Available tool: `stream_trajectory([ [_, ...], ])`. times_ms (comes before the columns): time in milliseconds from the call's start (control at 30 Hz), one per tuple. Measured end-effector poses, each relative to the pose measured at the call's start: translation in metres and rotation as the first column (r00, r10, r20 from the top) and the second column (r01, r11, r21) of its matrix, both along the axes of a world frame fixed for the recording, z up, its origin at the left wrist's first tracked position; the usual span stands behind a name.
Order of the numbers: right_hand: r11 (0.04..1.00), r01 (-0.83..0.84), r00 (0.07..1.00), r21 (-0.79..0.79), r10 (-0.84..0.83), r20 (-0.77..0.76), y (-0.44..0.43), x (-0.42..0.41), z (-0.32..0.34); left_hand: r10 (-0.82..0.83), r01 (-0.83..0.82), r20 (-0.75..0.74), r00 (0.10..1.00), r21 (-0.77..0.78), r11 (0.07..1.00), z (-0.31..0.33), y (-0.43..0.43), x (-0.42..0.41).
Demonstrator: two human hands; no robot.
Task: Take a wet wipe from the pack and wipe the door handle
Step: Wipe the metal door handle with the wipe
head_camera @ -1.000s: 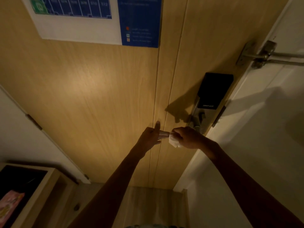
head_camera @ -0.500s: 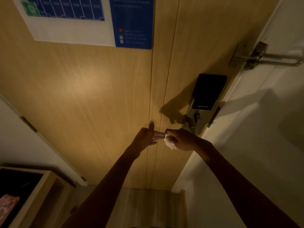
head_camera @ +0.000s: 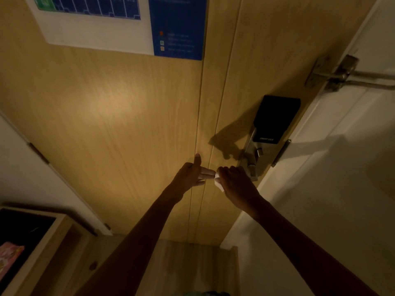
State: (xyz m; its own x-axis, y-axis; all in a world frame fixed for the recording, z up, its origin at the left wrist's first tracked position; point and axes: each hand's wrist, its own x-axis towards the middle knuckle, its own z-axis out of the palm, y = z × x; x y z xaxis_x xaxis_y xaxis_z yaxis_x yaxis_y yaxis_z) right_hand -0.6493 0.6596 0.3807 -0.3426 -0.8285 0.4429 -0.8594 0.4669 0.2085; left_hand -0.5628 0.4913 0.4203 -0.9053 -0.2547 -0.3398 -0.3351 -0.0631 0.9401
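While my right hand [head_camera: 236, 181] closes around the wipe [head_camera: 218, 183] on the handle [head_camera: 249, 167], my left hand [head_camera: 192, 175] open, empty, fingers [head_camera: 207, 173] extended toward it.

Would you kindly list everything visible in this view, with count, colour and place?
Wooden door: one, light tan, centre.
Floor-plan notice: one, white and blue, upper door.
Black electronic lock panel: one, on a silver plate, door's right edge.
Metal swing guard latch: one, silver, upper right.
White wet wipe: one, bunched in the right hand.
Wooden cabinet: one, lower left.
Pink packet: one, in the cabinet.
Left hand: fingers out, empty.
Right hand: closed on the wipe, at the lock.
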Motion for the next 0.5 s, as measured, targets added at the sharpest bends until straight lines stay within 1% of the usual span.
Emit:
stream_trajectory([
  [200,0.993,0.114,0.990,-0.033,-0.117,-0.081,0.017,-0.001,-0.006,0.007,-0.007,0.007,1.000,0.010,1.000,-0.001,0.001,0.000],
  [267,0.990,0.111,0.987,-0.082,-0.120,-0.109,0.007,0.004,-0.008,0.019,-0.019,-0.003,1.000,0.025,0.999,-0.002,0.002,-0.001],
  [367,0.987,0.116,0.979,-0.110,-0.132,-0.152,-0.004,0.010,-0.011,0.020,-0.020,-0.006,1.000,0.036,0.999,-0.004,0.001,-0.001],
  [433,0.985,0.107,0.977,-0.132,-0.129,-0.171,0.001,0.010,-0.011,0.012,-0.012,0.003,1.000,0.037,0.999,-0.005,-0.001,0.000],
  [500,0.984,0.103,0.966,-0.148,-0.135,-0.222,0.009,0.005,-0.011,0.003,-0.004,0.010,1.000,0.031,1.000,-0.006,-0.002,-0.001],
])
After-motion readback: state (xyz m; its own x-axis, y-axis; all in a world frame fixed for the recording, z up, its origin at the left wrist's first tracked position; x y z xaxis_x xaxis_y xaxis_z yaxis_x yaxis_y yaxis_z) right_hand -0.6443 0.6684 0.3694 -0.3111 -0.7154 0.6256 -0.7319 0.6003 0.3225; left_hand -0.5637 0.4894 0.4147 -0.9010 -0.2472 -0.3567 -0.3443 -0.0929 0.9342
